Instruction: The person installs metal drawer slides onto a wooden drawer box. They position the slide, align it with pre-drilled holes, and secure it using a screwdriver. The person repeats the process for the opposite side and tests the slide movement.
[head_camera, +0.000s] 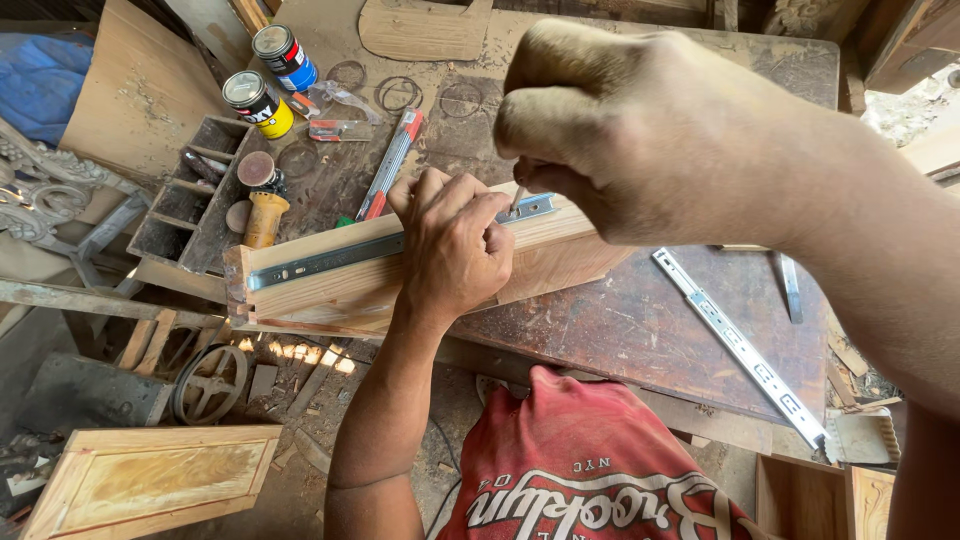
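My left hand (452, 240) presses down on a wooden drawer side (330, 290) that lies across the edge of a dark workbench (640, 330). A metal drawer slide rail (320, 262) lies along the top of that wood. My right hand (640, 130) is held close to the camera, fingers pinched on a small screw (516, 200) whose tip touches the rail's right end. The left thumb and fingers rest beside that screw.
A second slide rail (740, 348) lies on the bench at right. Two paint cans (258, 103), a red-handled tool (390, 165) and a wooden compartment tray (190, 215) sit at the back left. A framed wooden panel (150, 480) and an iron wheel (210, 385) lie on the floor.
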